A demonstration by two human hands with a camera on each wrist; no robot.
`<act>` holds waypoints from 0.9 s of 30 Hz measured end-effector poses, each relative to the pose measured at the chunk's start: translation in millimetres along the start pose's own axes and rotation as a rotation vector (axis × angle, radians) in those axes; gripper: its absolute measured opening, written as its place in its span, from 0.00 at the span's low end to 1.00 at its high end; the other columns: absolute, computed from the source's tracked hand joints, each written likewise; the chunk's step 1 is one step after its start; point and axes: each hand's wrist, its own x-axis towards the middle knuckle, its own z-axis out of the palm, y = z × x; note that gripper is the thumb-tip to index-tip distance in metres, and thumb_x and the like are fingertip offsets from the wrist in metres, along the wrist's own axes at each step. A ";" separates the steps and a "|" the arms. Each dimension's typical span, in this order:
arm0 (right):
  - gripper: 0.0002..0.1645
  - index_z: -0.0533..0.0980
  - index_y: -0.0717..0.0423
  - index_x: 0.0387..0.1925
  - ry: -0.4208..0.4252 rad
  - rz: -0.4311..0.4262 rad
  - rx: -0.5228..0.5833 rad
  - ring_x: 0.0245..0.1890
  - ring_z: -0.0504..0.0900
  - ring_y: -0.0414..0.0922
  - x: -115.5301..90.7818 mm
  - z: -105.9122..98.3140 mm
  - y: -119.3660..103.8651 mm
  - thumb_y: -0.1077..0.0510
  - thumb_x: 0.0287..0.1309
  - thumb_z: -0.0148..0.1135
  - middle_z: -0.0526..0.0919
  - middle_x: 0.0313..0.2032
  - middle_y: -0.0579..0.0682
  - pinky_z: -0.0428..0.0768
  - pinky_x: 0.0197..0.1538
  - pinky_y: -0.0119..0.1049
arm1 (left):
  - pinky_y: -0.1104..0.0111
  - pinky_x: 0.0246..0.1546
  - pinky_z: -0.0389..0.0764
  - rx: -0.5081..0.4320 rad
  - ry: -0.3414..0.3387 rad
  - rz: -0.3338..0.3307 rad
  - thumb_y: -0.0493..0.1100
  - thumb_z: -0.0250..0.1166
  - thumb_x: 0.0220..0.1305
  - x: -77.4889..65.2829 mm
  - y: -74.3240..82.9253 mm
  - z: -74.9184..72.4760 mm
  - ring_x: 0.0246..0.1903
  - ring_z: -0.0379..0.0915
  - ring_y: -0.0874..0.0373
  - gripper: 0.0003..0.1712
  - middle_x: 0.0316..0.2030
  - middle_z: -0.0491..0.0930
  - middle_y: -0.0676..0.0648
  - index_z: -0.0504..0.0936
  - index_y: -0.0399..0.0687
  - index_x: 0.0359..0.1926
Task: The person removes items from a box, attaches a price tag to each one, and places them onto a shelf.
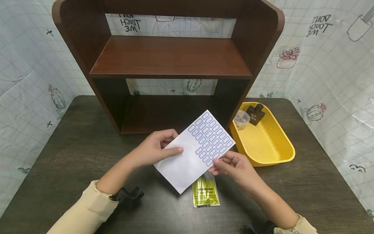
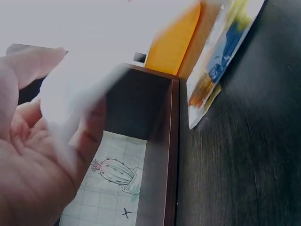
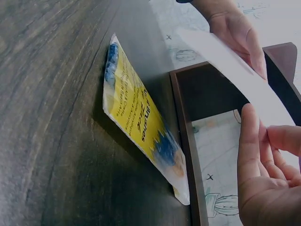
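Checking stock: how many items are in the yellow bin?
2 visible near its far end: a clear cup, with a black item to its right. Others may be hidden.

- The left hand (image 2: 37, 153) holds a white sheet (image 2: 101, 44) between thumb and fingers; the sheet is blurred and very bright.
- Behind them stands a dark shelf (image 2: 136, 101), and through its opening is seen a cactus drawing (image 2: 116, 171).
- Part of a yellow bin (image 2: 175, 40) shows beyond the shelf.
- A packet (image 2: 225, 52), yellow and blue, lies on the dark table (image 2: 240, 155), near the shelf.
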 end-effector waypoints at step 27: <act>0.07 0.82 0.51 0.30 0.118 -0.213 -0.528 0.22 0.80 0.36 -10.1 13.5 -19.1 0.60 0.67 0.70 0.84 0.25 0.46 0.82 0.26 0.34 | 0.57 0.31 0.89 -0.110 -0.179 -0.218 0.39 0.69 0.67 -0.7 -0.9 0.9 0.28 0.89 0.53 0.13 0.34 0.90 0.44 0.84 0.35 0.48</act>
